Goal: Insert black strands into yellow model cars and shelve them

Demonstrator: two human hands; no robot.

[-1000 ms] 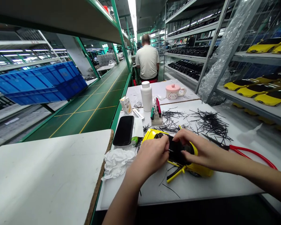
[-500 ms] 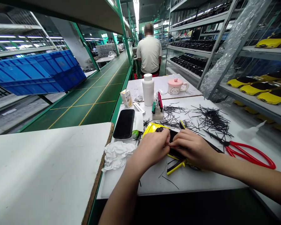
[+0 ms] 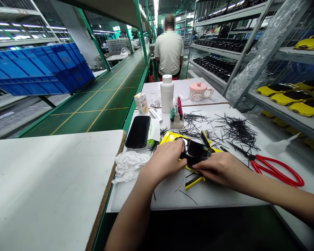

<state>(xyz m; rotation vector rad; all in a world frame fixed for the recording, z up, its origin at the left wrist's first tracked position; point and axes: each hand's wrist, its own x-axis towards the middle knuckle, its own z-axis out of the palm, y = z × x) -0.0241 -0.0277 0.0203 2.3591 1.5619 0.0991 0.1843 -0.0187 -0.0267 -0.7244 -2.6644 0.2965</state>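
White tabletop (image 3: 136, 200) in a factory aisle, yellow model cars (image 3: 302, 108) on shelving beside it. Yellow car body (image 3: 170, 136) lies near the front edge, long axis diagonal, nose hidden. Left hand (image 3: 163, 162) and right hand (image 3: 222, 170) grip a black panel (image 3: 195, 152) on it, fingers (image 3: 179, 150) pressed together.

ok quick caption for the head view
Left hand and right hand work on a yellow toy car among black strands

on the workbench (image 3: 225, 198), a model car (image 3: 170, 136) sits mid-front, a smartphone (image 3: 138, 131) lies near the left edge, scissors (image 3: 274, 170) lie right, and a bottle (image 3: 167, 94) and mug (image 3: 199, 92) stand beyond the far edge.
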